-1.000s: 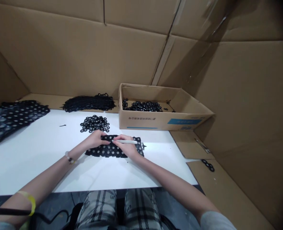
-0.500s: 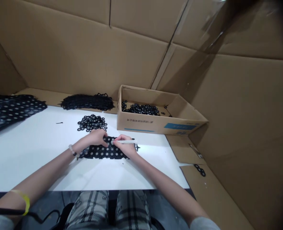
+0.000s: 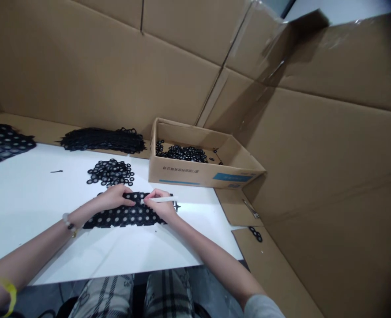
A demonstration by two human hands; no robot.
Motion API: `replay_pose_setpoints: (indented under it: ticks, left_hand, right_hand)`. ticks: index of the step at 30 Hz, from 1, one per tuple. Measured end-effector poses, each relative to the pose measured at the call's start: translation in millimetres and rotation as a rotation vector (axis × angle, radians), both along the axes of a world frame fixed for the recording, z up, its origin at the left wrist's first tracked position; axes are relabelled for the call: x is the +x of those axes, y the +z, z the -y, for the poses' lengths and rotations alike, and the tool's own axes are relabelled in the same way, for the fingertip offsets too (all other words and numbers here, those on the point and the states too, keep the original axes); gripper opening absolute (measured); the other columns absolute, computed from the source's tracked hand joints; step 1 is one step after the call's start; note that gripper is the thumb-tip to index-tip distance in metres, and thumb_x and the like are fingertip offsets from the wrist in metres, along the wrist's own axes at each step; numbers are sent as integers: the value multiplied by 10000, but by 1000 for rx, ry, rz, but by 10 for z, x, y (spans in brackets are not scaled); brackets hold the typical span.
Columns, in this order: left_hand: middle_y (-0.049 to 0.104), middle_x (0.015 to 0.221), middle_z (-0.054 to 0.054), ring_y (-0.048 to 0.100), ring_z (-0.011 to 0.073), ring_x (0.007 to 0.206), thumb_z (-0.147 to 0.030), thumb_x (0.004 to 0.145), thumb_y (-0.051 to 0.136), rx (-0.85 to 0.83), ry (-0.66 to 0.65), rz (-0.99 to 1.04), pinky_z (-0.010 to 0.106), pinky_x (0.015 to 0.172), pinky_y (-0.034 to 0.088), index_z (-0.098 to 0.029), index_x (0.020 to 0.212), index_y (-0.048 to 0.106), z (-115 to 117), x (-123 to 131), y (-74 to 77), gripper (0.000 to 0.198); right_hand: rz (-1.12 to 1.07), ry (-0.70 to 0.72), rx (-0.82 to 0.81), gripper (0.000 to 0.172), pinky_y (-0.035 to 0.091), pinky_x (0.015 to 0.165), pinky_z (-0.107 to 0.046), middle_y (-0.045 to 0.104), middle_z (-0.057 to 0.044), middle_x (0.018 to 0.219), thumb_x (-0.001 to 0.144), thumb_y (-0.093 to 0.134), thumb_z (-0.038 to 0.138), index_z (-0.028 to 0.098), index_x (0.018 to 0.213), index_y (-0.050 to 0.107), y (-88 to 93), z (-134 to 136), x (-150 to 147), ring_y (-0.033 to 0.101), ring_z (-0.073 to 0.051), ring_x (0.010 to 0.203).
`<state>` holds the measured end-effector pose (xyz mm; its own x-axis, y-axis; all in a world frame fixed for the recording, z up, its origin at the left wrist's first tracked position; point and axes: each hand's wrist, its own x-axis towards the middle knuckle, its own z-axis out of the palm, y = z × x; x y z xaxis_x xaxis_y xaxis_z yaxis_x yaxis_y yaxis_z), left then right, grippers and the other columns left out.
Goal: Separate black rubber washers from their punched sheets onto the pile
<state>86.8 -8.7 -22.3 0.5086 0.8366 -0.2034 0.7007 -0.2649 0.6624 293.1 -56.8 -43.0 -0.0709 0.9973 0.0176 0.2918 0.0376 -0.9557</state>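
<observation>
Sheet of black material with rows of pale dots (image 3: 125,216) lies on the white tabletop (image 3: 116,256), in front of the seated person; take it as the centre of the clock, with twelve straight away from the person. At eleven on it sits the left hand (image 3: 118,197), thumb and forefinger spread apart over its far part; whether that hand pinches the material or only presses it, I cannot tell. At two, the right hand (image 3: 162,207) is closed around a slim white tool (image 3: 164,199), gripped like a pen, its near end pointing toward the left fingertips. Whether the tip touches the sheet is too small to tell.

Just off the sheet at three lies a black star-shaped piece (image 3: 177,206). A heap of small black rings (image 3: 111,172) is near at eleven, with a stack of black pieces (image 3: 103,139) farther out in the same direction. Toward ten are a thin dark strip (image 3: 56,171) and, well beyond, another dotted sheet (image 3: 5,143). An open cardboard box (image 3: 182,174) at two holds more rings (image 3: 185,153). Far out at three, joined rings (image 3: 255,234) rest on cardboard (image 3: 271,269).
</observation>
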Motion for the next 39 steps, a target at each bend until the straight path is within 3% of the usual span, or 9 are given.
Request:
replay_pose_setpoints:
  ticks: [9, 15, 18, 20, 22, 25, 30, 39]
  left_hand:
    - [638, 606, -26, 560, 193, 645, -554, 608, 665, -137, 22, 103, 255, 608, 372, -183, 651, 665, 18, 13, 10, 373]
    - [674, 645, -17, 583, 207, 687, -507, 656, 633, 12, -66, -82, 260, 657, 374, -201, 658, 686, -32, -80, 181, 310]
    - [730, 812, 2, 623, 236, 816, -451, 654, 643, 128, -92, -117, 270, 754, 398, -218, 792, 725, -22, -99, 240, 283]
    - [733, 997, 16, 630, 248, 931, -444, 651, 655, 124, -94, -103, 271, 820, 404, -221, 979, 717, -4, -61, 238, 401]
    - [725, 1045, 38, 628, 258, 959, -477, 650, 662, 109, -54, -140, 279, 825, 409, -200, 1030, 700, 13, -2, 214, 472]
    - [736, 942, 40, 629, 267, 908, -506, 652, 661, 107, -5, -195, 291, 778, 402, -190, 924, 713, 20, 61, 170, 420]
    - [696, 729, -5, 609, 231, 758, -519, 684, 631, 50, -60, -128, 270, 676, 371, -203, 737, 688, 7, 23, 131, 326]
    - [700, 796, 31, 606, 231, 768, -503, 745, 582, 77, -142, -74, 280, 681, 377, -183, 796, 670, -5, -31, 91, 336]
  right_hand:
    - [35, 14, 75, 117, 435, 603, -240, 697, -7, 704, 705, 675, 303, 187, 692, 663, -19, 18, -88, 609, -144, 638]
    - [-3, -15, 61, 147, 440, 602, -247, 679, -8, 672, 687, 697, 329, 186, 685, 661, -9, 4, -38, 599, -147, 621]
    - [5, -61, 55, 135, 448, 621, -255, 675, -11, 673, 687, 683, 313, 184, 665, 651, -7, -10, -3, 599, -148, 626]
    - [4, -28, 60, 139, 446, 621, -256, 679, -12, 685, 682, 688, 318, 184, 671, 654, -18, -21, 0, 599, -149, 634]
    - [-3, -4, 69, 141, 444, 621, -255, 683, -14, 693, 682, 691, 320, 183, 677, 656, -29, -30, -8, 599, -149, 640]
    - [6, -8, 59, 128, 439, 613, -253, 677, -11, 674, 675, 690, 305, 184, 660, 652, -28, -36, -21, 591, -146, 630]
    - [-15, 19, 31, 127, 428, 592, -249, 668, -10, 656, 668, 690, 300, 182, 646, 647, 3, -26, -20, 577, -141, 609]
    - [0, 11, 57, 143, 438, 621, -260, 676, -12, 671, 675, 702, 321, 184, 674, 661, -10, 1, -64, 598, -152, 638]
